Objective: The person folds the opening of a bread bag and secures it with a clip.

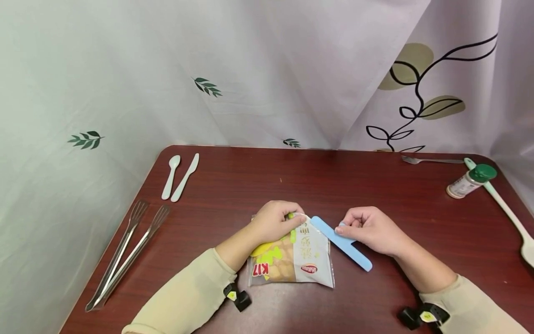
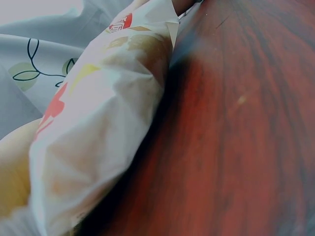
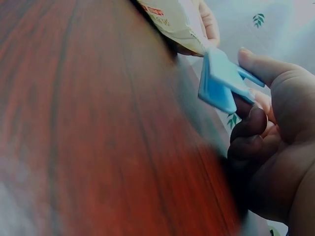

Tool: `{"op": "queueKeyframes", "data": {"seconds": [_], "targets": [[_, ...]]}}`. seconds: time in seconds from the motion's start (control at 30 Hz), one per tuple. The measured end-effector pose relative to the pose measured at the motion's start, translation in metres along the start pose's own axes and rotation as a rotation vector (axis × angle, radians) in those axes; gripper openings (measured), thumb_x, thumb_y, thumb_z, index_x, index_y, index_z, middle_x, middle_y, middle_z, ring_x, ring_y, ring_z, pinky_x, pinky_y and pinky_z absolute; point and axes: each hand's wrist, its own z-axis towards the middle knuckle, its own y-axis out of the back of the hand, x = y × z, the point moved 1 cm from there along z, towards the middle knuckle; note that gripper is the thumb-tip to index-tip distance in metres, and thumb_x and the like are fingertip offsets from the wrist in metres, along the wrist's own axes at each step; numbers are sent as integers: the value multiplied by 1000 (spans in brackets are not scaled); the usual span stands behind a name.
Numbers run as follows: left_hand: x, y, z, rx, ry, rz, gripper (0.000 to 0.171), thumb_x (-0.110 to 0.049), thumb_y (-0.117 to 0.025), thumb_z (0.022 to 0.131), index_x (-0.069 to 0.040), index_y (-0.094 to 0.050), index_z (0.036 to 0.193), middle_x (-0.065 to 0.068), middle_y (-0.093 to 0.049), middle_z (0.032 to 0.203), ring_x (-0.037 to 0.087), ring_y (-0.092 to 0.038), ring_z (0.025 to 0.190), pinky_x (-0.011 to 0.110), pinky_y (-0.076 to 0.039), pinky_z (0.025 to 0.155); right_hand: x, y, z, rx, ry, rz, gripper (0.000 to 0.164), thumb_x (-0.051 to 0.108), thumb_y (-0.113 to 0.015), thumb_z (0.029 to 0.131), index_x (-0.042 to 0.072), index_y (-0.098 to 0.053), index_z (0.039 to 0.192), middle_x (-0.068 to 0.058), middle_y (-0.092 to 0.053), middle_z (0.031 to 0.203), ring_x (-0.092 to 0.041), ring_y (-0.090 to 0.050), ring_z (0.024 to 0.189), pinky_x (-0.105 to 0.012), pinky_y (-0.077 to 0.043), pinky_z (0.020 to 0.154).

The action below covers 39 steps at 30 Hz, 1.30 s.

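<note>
My left hand grips the upper edge of a snack bag, its thumb lying across the printed front. The bag, part clear and part white with pale chunky pieces inside, stands tilted over the table; its side fills much of the left wrist view. Between thumb and fingers, my right hand pinches the handle of a light blue bag clip. The clip's long bar slants, and its far end overlaps the bag's upper right corner. In the right wrist view, the clip's two plates stand slightly apart at the near end.
At the left lie a white spoon, a white knife and metal tongs. Along the right are a fork, a green-capped shaker bottle and a long pale-handled ladle. A curtain hangs behind the table.
</note>
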Motion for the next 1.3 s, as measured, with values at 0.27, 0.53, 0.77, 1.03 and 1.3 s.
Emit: {"op": "queueKeyframes", "data": {"seconds": [0.27,0.53,0.77,1.03,1.3], "targets": [[1,0,0,-2,-9,-19,11,-34,-69,104,-30,-80,105,-21,-68,87,4,-59,77,28,-47,71,-1,-1,0,-1,2,8,14,14,-88,90,18,-77,83,8,-48,57,-2,-40,51,-24,-33,44],[1,-1,0,-7,-10,-14,11,-34,-69,104,-30,-80,104,-20,-66,84,6,-57,74,29,-46,68,-2,-1,2,-3,-4,-11,12,17,-90,88,18,-78,86,5,-50,57,-5,-43,49,-27,-33,43],[3,-2,0,-5,-1,-16,11,-35,-69,104,-31,-80,104,-21,-67,86,5,-58,75,28,-48,68,-1,0,2,6,-20,16,9,18,-87,92,13,-79,90,3,-55,62,-5,-45,52,-26,-38,46],[4,0,-1,-94,-5,-94,9,-26,-70,99,-28,-77,95,-15,-62,75,8,-54,65,28,-46,63,0,3,1,42,-11,4,8,8,-77,96,15,-78,96,2,-59,70,-7,-50,59,-25,-46,57],[5,-1,0,-96,4,-105,10,-25,-68,101,-26,-77,97,-13,-56,69,8,-50,61,26,-43,61,3,5,1,82,5,24,7,7,-77,95,12,-74,91,3,-60,69,-10,-56,60,-28,-50,56]]}}
